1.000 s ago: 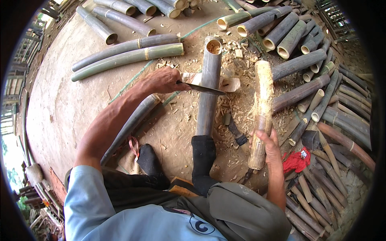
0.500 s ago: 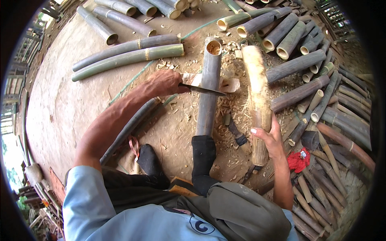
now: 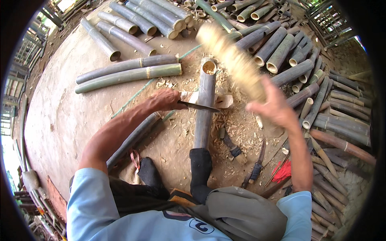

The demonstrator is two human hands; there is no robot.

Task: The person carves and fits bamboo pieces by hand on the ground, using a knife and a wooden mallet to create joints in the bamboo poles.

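Observation:
My left hand (image 3: pixel 167 98) is closed around the handle of a knife. The knife blade (image 3: pixel 203 107) lies across a grey-green bamboo tube (image 3: pixel 206 86), which points away from me with its open end far off. My black-socked foot (image 3: pixel 200 164) presses against the tube's near end. At the right, my right hand (image 3: pixel 275 105) grips a thick, pale wooden club (image 3: pixel 231 60), smeared by motion and slanting up to the left, its far end past the tube's open end. A pale wooden block (image 3: pixel 224 101) shows under the tube.
Wood chips (image 3: pixel 241 130) litter the ground right of the tube. Two knives with dark-wrapped handles (image 3: pixel 256 172) lie there, near a red cloth (image 3: pixel 281 171). Bamboo tubes are piled along the right side (image 3: pixel 281 52) and at the back (image 3: pixel 157 18). Two longer tubes (image 3: pixel 128 78) lie left.
My right hand has lifted the wooden club and moved it away from me, tipping its far end leftward. The knife stays across the tube. The whole view has shifted slightly.

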